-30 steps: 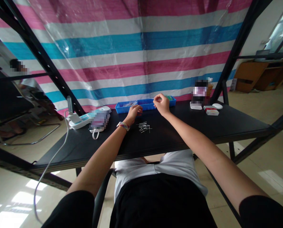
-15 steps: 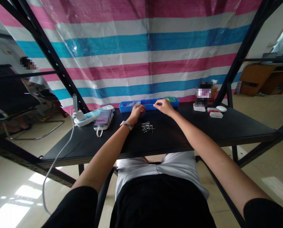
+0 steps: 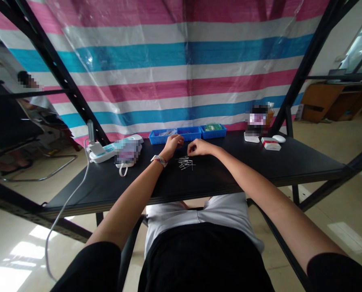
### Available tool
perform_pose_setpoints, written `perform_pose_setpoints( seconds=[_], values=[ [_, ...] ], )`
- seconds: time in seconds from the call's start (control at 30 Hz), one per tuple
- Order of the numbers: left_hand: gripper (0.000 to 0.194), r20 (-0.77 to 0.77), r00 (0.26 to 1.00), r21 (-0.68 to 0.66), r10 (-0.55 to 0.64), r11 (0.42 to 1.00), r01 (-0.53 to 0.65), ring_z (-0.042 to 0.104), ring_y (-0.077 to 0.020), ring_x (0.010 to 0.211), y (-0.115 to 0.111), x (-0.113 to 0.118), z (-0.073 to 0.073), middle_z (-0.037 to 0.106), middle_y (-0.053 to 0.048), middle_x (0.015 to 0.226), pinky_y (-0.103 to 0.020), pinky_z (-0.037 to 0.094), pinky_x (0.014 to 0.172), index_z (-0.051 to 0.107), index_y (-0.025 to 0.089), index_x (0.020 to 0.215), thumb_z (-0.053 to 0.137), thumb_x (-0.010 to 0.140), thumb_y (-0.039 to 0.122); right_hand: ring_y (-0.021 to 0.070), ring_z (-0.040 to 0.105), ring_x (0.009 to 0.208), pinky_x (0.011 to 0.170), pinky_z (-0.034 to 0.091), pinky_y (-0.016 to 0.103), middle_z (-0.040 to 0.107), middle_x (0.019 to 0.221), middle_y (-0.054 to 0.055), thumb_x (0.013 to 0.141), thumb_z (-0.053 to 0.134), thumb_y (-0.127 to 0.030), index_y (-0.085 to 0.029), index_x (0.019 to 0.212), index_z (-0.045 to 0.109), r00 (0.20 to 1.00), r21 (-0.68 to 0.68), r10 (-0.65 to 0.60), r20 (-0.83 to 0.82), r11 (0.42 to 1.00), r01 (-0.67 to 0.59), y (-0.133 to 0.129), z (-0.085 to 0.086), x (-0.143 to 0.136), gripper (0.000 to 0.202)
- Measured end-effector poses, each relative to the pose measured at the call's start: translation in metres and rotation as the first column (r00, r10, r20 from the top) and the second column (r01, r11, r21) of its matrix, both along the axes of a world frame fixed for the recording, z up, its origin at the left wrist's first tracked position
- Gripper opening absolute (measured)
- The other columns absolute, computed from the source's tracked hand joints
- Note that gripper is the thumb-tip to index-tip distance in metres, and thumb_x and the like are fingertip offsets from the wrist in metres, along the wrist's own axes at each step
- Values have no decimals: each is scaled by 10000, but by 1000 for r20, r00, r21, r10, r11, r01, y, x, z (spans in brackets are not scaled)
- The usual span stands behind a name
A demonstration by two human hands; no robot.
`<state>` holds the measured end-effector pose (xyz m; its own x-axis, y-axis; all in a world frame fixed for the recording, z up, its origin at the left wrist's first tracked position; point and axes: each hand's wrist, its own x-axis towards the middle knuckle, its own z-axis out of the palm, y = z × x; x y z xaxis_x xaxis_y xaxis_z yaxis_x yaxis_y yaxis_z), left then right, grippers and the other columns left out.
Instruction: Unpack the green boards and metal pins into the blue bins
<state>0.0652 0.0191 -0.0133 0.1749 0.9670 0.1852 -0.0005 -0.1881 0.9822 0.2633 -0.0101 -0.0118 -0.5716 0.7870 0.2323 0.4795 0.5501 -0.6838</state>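
A small pile of thin silver metal pieces (image 3: 186,163), like screws or pins, lies on the black tabletop (image 3: 223,166). Just behind the pile, my right hand (image 3: 200,147) has its fingers pinched together; whatever they hold is too small to make out. My left hand (image 3: 173,145), a bracelet at its wrist, is curled in front of the blue trays, and its fingertips hide anything in them. The left blue tray (image 3: 156,140) contains a clear plastic bag. Beside it is the middle blue tray (image 3: 195,134), and the right blue tray (image 3: 221,134) holds green items.
At the left are a white power strip (image 3: 103,155) with a grey cable (image 3: 65,205) and a blurred-out device (image 3: 128,152). To the right stand a small white-and-red box (image 3: 271,143), a white mouse (image 3: 279,138) and a device on a stand (image 3: 251,137). A striped sheet (image 3: 187,81) hangs behind.
My right hand has moved from above the blue trays toward me, down near the metal pieces. My left hand has stayed almost in place. The camera view has shifted slightly.
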Motion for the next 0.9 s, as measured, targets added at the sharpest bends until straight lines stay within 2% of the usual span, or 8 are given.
perform_pose_setpoints(
  seconds=[0.3,0.43,0.57,0.7,0.8,0.9],
  values=[
    [181,-10,1000,5,-6,1000,6,598,-171,697,-3,-1,2,617,-38,695,-278,490,648,629,197,714,753,715,329,145,660,698,707,463,238,774,724,3,726,818,-115,-178,728,825,1000,29,0,-16,1000,0,1,-2,0,63],
    [196,-56,998,29,5,1000,-3,537,-132,625,-1,0,2,605,-27,673,-238,415,572,633,188,696,729,790,330,135,637,660,674,461,237,742,711,0,727,779,-108,-163,737,787,982,67,-109,-155,990,120,7,-8,-1,56],
    [302,-158,987,46,-9,999,16,501,-114,562,0,1,3,601,-34,628,-226,343,512,609,178,666,656,921,335,119,584,549,579,431,245,704,716,-12,771,762,-177,-158,793,750,916,34,-242,-320,963,266,13,-13,-3,31],
    [422,-161,985,-20,-61,998,58,459,-111,483,-1,1,1,541,-24,556,-227,335,477,567,187,652,555,1030,376,134,612,618,619,448,247,719,739,2,772,758,-159,-168,779,727,867,99,-294,-403,928,360,14,-12,-4,33],
    [416,-123,988,-32,-90,996,87,404,-93,455,-1,1,0,444,14,517,-213,301,457,509,197,632,582,1019,331,146,632,663,643,459,249,733,757,11,774,768,-155,-173,782,729,857,122,-299,-421,917,380,13,-11,-3,44],
    [400,-70,989,-28,-129,992,127,402,-78,459,0,2,-1,415,35,538,-200,295,451,466,204,634,662,966,309,136,630,644,635,467,245,744,783,9,786,775,-166,-177,805,731,843,105,-319,-434,911,399,13,-11,-3,49]
  ],
)
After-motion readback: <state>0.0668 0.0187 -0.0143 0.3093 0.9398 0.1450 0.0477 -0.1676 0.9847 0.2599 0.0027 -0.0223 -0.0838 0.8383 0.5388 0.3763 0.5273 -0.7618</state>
